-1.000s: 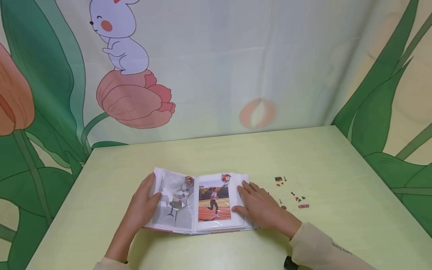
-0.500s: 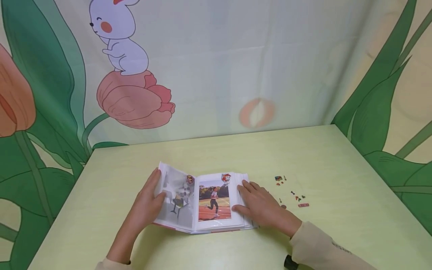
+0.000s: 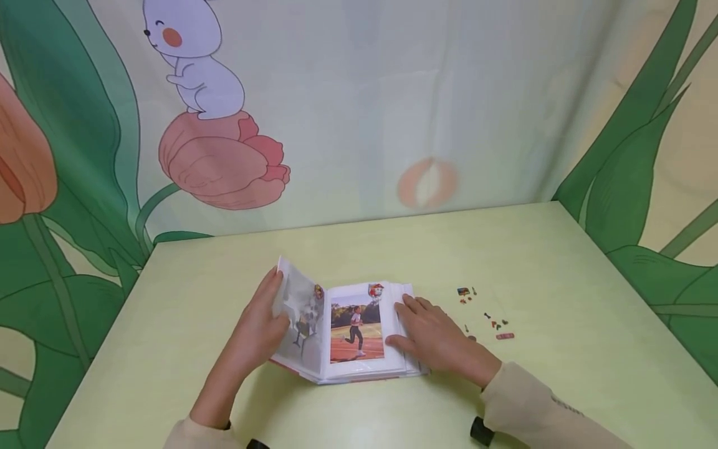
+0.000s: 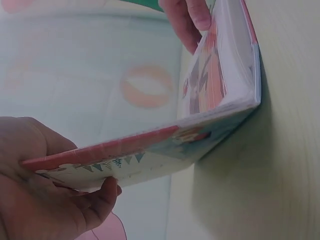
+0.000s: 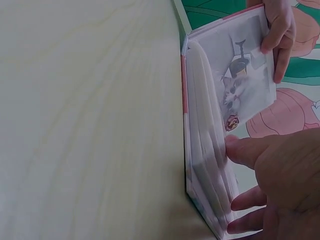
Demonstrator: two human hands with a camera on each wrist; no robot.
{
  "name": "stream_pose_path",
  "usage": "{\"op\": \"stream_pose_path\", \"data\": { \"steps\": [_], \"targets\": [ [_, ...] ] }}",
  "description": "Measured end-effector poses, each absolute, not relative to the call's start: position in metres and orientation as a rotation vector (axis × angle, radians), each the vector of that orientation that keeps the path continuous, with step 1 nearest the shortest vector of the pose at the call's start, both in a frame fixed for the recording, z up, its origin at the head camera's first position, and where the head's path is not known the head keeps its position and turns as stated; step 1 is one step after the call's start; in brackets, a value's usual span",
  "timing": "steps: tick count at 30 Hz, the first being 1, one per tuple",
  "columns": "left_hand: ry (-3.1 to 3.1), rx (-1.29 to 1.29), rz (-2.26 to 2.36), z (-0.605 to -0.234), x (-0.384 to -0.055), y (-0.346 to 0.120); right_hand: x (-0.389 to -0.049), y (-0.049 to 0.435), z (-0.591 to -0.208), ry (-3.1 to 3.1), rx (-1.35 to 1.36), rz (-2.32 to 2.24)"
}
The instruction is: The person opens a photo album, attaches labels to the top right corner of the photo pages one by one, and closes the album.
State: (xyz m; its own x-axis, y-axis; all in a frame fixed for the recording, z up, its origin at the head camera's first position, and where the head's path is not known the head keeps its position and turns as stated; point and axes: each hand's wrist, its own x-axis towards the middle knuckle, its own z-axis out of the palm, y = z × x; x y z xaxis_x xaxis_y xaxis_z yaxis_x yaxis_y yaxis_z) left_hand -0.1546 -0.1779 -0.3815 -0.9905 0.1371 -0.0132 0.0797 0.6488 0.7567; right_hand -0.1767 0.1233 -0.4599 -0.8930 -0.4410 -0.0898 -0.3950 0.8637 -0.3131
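An opened photo album (image 3: 395, 368) lies on the table, its left cover tilted up. My left hand (image 3: 255, 324) grips that cover's outer edge, thumb on the inner side and fingers behind, as the left wrist view (image 4: 65, 195) shows. Inside the raised cover is a grey picture (image 5: 240, 65) with a small round sticker (image 5: 232, 122). On the right page sits a photo of a runner (image 3: 356, 330), with a cartoon dog sticker (image 3: 376, 290) at its top corner. My right hand (image 3: 437, 340) rests on the right pages, thumb and fingers pressing near their outer edge.
Several tiny loose stickers (image 3: 496, 325) lie on the table (image 3: 561, 374) right of the album. A small red strip (image 3: 505, 336) is among them. Behind the table hangs a cloth (image 3: 348, 125) printed with a rabbit and flowers.
My left hand has lifted the album's left cover and swung it rightward, so it stands steeper than before. The right hand has stayed on the right pages.
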Motion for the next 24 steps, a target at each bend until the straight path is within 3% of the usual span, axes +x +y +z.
{"op": "stream_pose_path", "data": {
  "steps": [24],
  "targets": [
    [2.821, 0.216, 1.177, -0.375, -0.160, -0.100, -0.176, 0.125, -0.461, 2.899, -0.658, -0.450]
  ]
}}
